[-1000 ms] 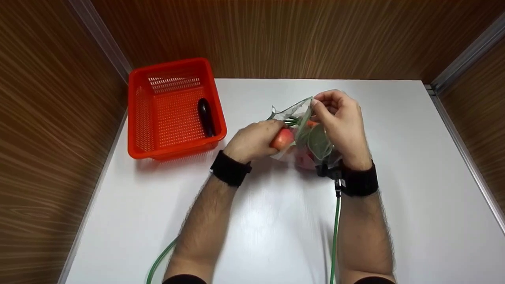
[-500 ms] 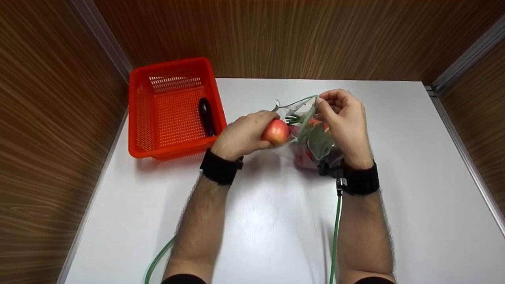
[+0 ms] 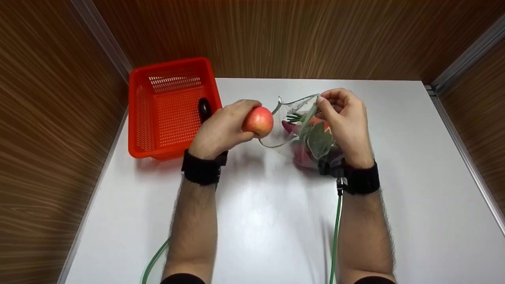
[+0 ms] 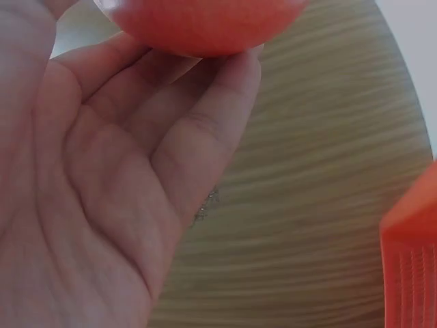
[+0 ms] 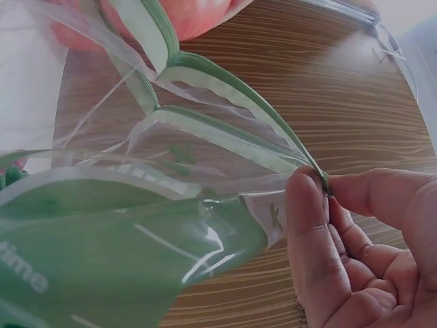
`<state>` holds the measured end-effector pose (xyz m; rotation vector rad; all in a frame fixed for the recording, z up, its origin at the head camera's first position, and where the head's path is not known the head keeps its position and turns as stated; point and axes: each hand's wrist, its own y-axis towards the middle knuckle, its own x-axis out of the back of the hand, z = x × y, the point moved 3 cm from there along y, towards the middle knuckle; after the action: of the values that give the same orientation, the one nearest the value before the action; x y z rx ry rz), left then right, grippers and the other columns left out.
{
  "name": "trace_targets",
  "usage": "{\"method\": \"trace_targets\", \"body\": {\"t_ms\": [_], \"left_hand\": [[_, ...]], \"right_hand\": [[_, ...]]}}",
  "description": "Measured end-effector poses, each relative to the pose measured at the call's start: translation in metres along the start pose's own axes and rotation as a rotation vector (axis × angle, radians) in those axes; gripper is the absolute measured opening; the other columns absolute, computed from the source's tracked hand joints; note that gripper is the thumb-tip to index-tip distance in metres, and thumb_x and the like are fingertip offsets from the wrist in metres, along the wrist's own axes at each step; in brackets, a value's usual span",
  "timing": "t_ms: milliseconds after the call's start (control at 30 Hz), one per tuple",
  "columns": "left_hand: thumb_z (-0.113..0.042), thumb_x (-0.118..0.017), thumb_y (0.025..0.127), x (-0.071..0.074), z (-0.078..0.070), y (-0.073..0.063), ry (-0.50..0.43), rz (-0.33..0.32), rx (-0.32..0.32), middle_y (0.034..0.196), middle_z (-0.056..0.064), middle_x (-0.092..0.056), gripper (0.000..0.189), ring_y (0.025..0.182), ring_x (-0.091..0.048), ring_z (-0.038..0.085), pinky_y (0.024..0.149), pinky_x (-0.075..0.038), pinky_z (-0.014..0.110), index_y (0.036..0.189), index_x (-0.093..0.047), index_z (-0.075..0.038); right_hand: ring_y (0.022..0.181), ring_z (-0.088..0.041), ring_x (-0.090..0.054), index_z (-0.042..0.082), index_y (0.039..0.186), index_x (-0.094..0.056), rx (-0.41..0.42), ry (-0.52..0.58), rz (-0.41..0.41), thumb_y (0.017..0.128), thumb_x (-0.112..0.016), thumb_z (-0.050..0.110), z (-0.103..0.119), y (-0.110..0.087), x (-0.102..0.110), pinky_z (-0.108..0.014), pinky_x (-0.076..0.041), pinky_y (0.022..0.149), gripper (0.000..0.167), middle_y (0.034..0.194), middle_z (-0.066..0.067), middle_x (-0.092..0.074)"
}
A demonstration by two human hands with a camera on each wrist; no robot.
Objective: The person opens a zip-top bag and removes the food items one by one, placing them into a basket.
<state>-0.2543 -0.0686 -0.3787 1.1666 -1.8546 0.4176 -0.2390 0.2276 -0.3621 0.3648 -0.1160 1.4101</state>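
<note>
My left hand (image 3: 223, 128) grips a red-and-yellow apple (image 3: 259, 121) just left of the mouth of a clear plastic bag (image 3: 278, 136) with green edging. In the left wrist view, the fingers curl under the apple (image 4: 205, 24). The thumb and a fingertip of my right hand (image 3: 347, 122) pinch the bag's green rim at its right end; the right wrist view shows that pinch on the bag (image 5: 239, 130) closely. Inside the bag are green stems (image 3: 294, 118), something orange and something dark red, partly hidden by the green print.
At the back left stands a red plastic basket (image 3: 173, 149) with an eggplant (image 3: 204, 109) in it, partly hidden behind my left hand. Wooden panels (image 3: 276, 39) wall in the white table (image 3: 260, 228). Green cables (image 3: 334, 236) run from the wrist cameras.
My left hand has drawn the apple out of the bag's mouth and moved left and slightly up toward the basket. The right hand has stayed almost still, keeping its pinch on the bag.
</note>
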Motion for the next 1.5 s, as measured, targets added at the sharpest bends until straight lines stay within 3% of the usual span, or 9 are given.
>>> {"method": "trace_targets", "body": {"t_ms": [200,467,833,1200,1333,1500], "left_hand": [[-0.016,-0.093,0.1,0.017,0.012,-0.01,-0.035,-0.056,0.026,0.158,0.011,-0.074,0.067,0.149,-0.07,0.03,0.133,-0.054,0.049,0.161,-0.066,-0.009],[-0.021,-0.094,0.1,0.033,0.029,-0.021,-0.065,-0.084,0.175,0.157,0.008,-0.073,0.072,0.139,-0.069,0.033,0.126,-0.057,0.055,0.165,-0.063,-0.014],[-0.021,-0.094,0.101,0.047,0.065,-0.037,-0.082,-0.114,0.343,0.161,0.012,-0.068,0.077,0.15,-0.064,0.034,0.137,-0.05,0.061,0.169,-0.057,-0.015],[-0.019,-0.09,0.104,0.051,0.1,-0.053,-0.101,-0.075,0.518,0.156,0.019,-0.068,0.073,0.142,-0.065,0.04,0.136,-0.049,0.065,0.167,-0.056,-0.008],[-0.017,-0.088,0.104,0.049,0.107,-0.059,-0.129,-0.026,0.595,0.15,0.022,-0.069,0.068,0.134,-0.065,0.042,0.131,-0.053,0.065,0.164,-0.058,-0.007],[-0.02,-0.088,0.104,0.046,0.112,-0.065,-0.185,0.055,0.714,0.152,0.025,-0.068,0.075,0.133,-0.064,0.045,0.125,-0.059,0.065,0.171,-0.054,-0.009]], "right_hand": [[0.086,-0.005,-0.079,0.0,0.125,-0.073,0.002,0.013,-0.001,0.116,-0.074,0.018,0.0,0.001,0.0,-0.019,-0.069,0.081,0.02,0.102,0.003,-0.075],[0.084,-0.007,-0.08,0.001,0.123,-0.073,0.009,0.036,-0.001,0.115,-0.075,0.017,0.0,0.0,0.001,-0.02,-0.07,0.079,0.018,0.101,0.004,-0.076],[0.083,-0.005,-0.079,0.0,0.123,-0.074,0.01,0.012,-0.002,0.115,-0.075,0.017,0.0,0.001,0.001,-0.019,-0.069,0.078,0.018,0.1,0.005,-0.076],[0.084,-0.005,-0.079,-0.001,0.124,-0.074,0.003,0.011,0.004,0.115,-0.075,0.018,0.0,0.001,0.001,-0.019,-0.069,0.079,0.021,0.102,0.003,-0.076],[0.085,-0.005,-0.079,-0.001,0.125,-0.073,-0.002,0.009,0.006,0.115,-0.075,0.018,0.0,0.0,0.001,-0.019,-0.069,0.08,0.021,0.103,0.002,-0.076],[0.086,-0.006,-0.079,0.0,0.125,-0.074,0.001,0.002,0.004,0.115,-0.075,0.018,0.0,0.0,0.002,-0.019,-0.069,0.08,0.021,0.103,0.003,-0.076]]}}
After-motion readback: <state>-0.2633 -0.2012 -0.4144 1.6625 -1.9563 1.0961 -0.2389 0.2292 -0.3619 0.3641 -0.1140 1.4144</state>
